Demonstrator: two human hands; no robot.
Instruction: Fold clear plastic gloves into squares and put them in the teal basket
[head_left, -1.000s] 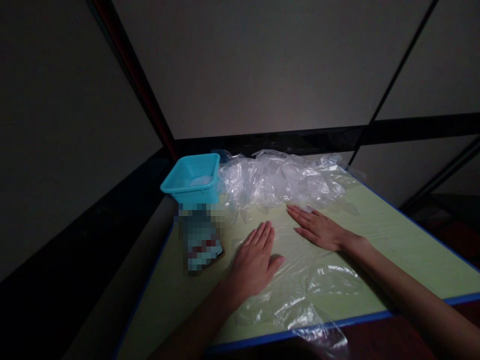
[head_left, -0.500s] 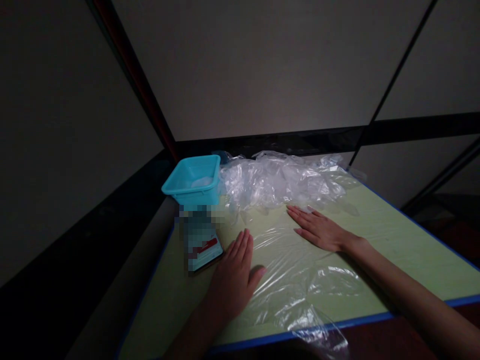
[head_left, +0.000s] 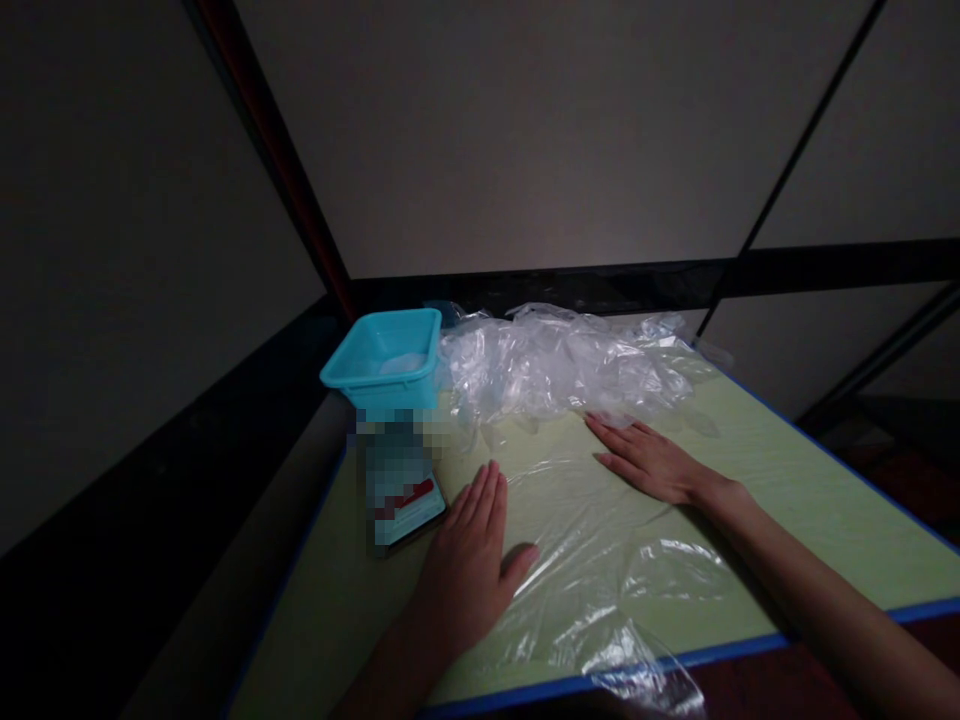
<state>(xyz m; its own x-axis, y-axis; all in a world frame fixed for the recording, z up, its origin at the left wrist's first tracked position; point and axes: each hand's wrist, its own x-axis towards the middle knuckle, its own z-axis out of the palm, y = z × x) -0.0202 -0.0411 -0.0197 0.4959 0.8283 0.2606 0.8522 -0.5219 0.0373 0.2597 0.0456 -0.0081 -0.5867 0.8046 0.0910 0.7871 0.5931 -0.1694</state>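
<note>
A clear plastic bag (head_left: pixel 592 560) is spread over the pale green table, its near end hanging past the blue front edge. My left hand (head_left: pixel 469 565) lies flat at the bag's left side, thumb apart from the fingers, close to a phone. My right hand (head_left: pixel 649 462) rests flat on the upper right part of the bag, fingers stretched out and their tips touching the pile of crumpled clear bags (head_left: pixel 555 365). Neither hand grips anything.
A turquoise basket (head_left: pixel 382 385) with something whitish inside stands at the back left corner. In front of it lies a phone (head_left: pixel 409 515), partly blurred out. Panelled walls rise behind and left of the table (head_left: pixel 832 510).
My right hand has shifted slightly to the right over the plastic. My left hand stays nearly in place, its thumb a little lower. The view has moved slightly.
</note>
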